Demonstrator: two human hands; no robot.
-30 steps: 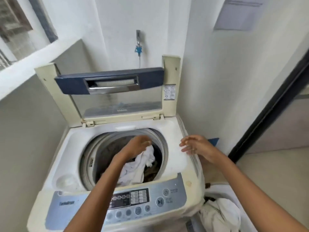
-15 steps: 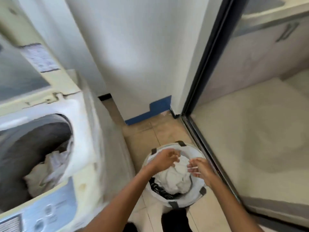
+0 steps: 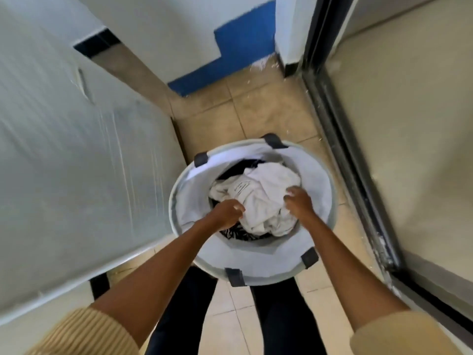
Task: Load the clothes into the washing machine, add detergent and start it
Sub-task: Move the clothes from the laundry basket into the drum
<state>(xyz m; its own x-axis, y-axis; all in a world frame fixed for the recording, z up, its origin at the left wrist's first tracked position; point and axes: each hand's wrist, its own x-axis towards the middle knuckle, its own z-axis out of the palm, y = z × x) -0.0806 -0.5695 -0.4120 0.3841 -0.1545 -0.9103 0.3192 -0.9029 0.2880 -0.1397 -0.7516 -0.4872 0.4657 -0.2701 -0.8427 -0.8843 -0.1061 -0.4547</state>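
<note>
Crumpled white cloth garment (image 3: 266, 198) heaped atop dark clothes (image 3: 236, 233) inside round pale-grey fabric laundry basket (image 3: 258, 267). White washing machine side panel (image 3: 64, 175) stands just left of the basket.

Soft, crumpled white cloth (image 3: 266, 198) is seen in a matt fabric laundry basket (image 3: 317, 175); the floor tiles (image 3: 258, 111) look smooth, the washing machine side (image 3: 76, 162) faintly glossy, the sleeve cuffs (image 3: 87, 334) ribbed knit
</note>
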